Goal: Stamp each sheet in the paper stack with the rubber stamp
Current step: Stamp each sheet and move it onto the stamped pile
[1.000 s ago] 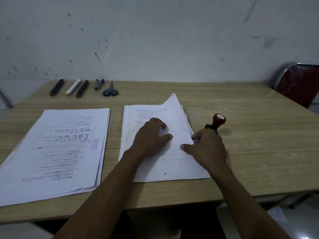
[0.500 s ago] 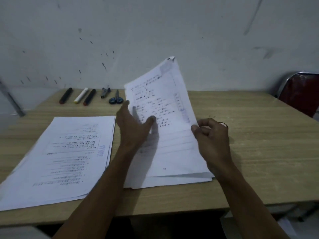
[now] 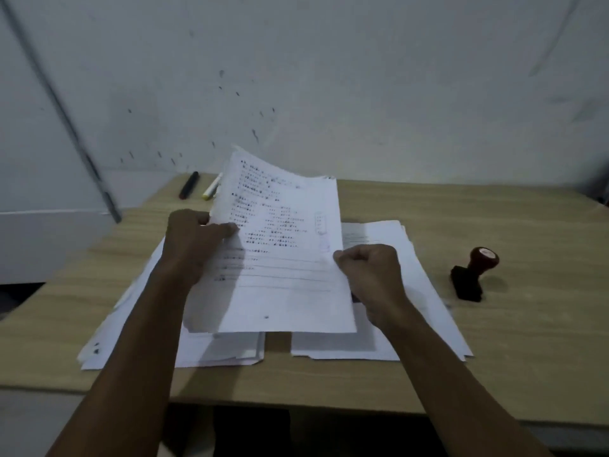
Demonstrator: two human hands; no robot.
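Note:
A printed sheet (image 3: pixel 283 258) is lifted off the table, tilted up toward me, with a faint purple stamp mark near its right edge. My left hand (image 3: pixel 194 242) pinches its left edge and my right hand (image 3: pixel 369 275) pinches its right edge. Beneath it lie two piles: the right paper stack (image 3: pixel 415 291) and the left paper stack (image 3: pixel 138 318), both partly hidden by the sheet and my arms. The rubber stamp (image 3: pixel 473 273), red knob on a black base, stands alone on the wooden table (image 3: pixel 527 324) to the right of the piles.
Two markers, a black one (image 3: pixel 188 185) and a white one (image 3: pixel 212 187), lie at the table's back edge; the lifted sheet covers what is beside them. A white wall rises behind. The near table edge runs just under my forearms.
The sheet has come fully off the right stack and moved left, held now at both edges. My head has turned, so the view shifted; the stamp stands free.

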